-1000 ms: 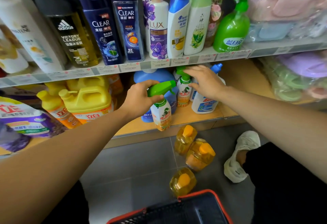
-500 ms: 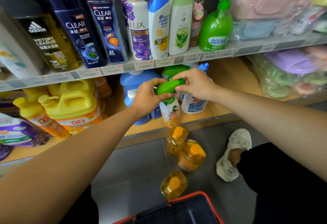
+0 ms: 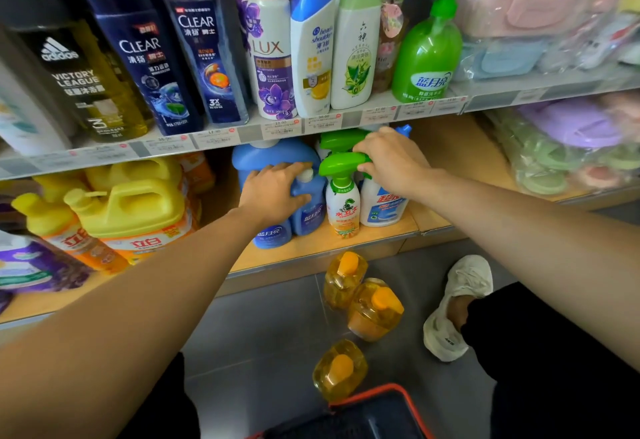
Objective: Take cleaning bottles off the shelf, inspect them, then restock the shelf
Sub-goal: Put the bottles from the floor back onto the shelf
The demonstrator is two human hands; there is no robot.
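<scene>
Basket: the basket [image 3: 349, 416] sits nearest me at the bottom edge. I leave it alone for this step.
Floor: three yellow bottles [image 3: 375, 310] stand on the tiles just below the shelf lip. I judge they are next to go up, so I should save a gap for them.
Shelf: the lower shelf [image 3: 377, 236] shows bare wood along its front, and that strip is my line for squaring things up.
Left hand: my left hand [image 3: 273, 192] lies on the blue bottle [image 3: 308, 211], fingers fairly straight, pressing rather than gripping. Its use is to brace that bottle so it doesn't tip.
Task thing: the spray bottle [image 3: 343, 210] stands upright on the lower shelf near the front, between the blue bottle and the white bottle [image 3: 381, 206].
Right hand: my right hand [image 3: 391, 161] is curled over its green trigger head. I should turn it from the top, gently, until the label faces out, without squeezing the trigger.
Behind: a second spray bottle [image 3: 341, 139] stands further back, so the nozzles need to line up and not snag.
Above: the upper shelf [image 3: 242, 133] hangs low, so I should keep my knuckles under it.
</scene>
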